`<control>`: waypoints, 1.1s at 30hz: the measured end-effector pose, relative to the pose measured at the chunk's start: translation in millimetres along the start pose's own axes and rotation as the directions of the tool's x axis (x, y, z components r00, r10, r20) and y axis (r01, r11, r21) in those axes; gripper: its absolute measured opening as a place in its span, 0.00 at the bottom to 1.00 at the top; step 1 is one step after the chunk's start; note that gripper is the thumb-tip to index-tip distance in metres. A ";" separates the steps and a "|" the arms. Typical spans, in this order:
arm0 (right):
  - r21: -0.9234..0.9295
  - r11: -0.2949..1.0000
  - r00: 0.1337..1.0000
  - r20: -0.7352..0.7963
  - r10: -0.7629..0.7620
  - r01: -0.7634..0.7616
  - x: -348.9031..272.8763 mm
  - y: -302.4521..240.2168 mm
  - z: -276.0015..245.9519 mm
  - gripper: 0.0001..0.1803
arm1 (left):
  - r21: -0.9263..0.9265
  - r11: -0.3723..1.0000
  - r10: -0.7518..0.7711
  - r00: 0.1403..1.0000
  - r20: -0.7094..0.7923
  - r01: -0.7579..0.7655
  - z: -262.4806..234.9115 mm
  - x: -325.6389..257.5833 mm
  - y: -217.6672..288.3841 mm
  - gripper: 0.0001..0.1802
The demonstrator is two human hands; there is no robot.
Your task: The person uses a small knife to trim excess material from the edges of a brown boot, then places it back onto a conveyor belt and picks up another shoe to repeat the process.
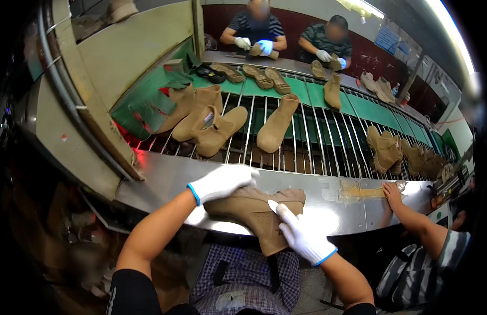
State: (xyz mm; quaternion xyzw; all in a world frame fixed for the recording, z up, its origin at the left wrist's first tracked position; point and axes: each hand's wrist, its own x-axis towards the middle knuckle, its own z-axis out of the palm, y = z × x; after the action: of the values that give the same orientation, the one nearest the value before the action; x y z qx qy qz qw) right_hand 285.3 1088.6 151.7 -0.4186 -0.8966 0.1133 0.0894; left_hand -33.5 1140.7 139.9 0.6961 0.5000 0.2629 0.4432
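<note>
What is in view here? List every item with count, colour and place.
boot: one, tan, on the steel ledge under both gloved hands
steel ledge: one, silver, along the near side of the conveyor
boots on conveyor: several, tan, across the wire rack
soles: a few, tan, far side of the rack
workers: two, white gloves, across the line
neighbour's hand: one, bare, on the ledge at right
left hand: white glove, on the boot
right hand: white glove, on the boot

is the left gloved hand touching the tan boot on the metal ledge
Touching. The head view shows the left hand lying flat on top of the tan boot, with no gap between the glove and the boot's upper.
</note>
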 end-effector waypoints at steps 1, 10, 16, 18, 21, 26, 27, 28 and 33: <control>0.052 0.998 0.999 -0.025 -0.036 0.037 1.5 5.7 -2.0 0.28 | -0.266 0.958 -0.146 0.982 -0.124 0.109 -10.6 -5.9 0.3 0.26; -0.283 0.914 0.916 -0.358 0.180 -0.290 -20.6 136.8 23.4 0.24 | 0.050 0.979 -0.174 0.934 -0.312 0.199 1.1 -121.4 -20.3 0.48; 0.296 0.955 0.982 -0.171 0.076 -0.022 87.8 63.6 -2.3 0.29 | 0.388 0.920 0.098 0.923 -0.372 0.059 41.4 -82.3 -26.2 0.47; 0.411 0.891 0.947 0.315 0.062 -0.195 109.4 54.3 -4.6 0.38 | 0.433 0.900 0.234 0.886 -0.400 -0.042 49.2 -85.3 -37.6 0.44; 0.326 0.945 0.790 0.583 -0.188 -0.015 108.3 59.3 -20.4 0.47 | 0.518 0.842 0.376 0.853 -0.362 -0.152 50.9 -96.1 -52.9 0.44; 0.403 0.913 0.714 0.658 -0.238 -0.066 33.8 25.2 0.8 0.58 | 0.570 0.750 0.514 0.838 -0.182 -0.336 35.7 -95.1 -48.5 0.48; 0.347 0.937 0.771 0.583 -0.257 0.050 23.6 27.8 -1.8 0.57 | 0.544 0.767 0.500 0.848 -0.175 -0.340 31.1 -94.6 -49.6 0.47; 0.486 0.871 0.825 0.518 -0.226 -0.067 4.2 43.9 22.2 0.59 | 0.508 0.782 0.500 0.851 -0.164 -0.361 29.4 -85.9 -51.1 0.47; 0.821 0.291 0.843 0.533 -0.078 -0.492 -48.1 -5.9 75.4 0.59 | 0.385 0.899 0.281 0.949 -0.144 -0.208 26.7 -62.0 -47.5 0.39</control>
State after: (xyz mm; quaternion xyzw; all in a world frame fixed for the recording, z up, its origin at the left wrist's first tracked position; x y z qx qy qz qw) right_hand 292.2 1038.1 78.0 -0.3617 -0.5855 0.7216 0.0753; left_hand -56.4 1078.7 90.3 0.7943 0.4894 0.2865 0.2177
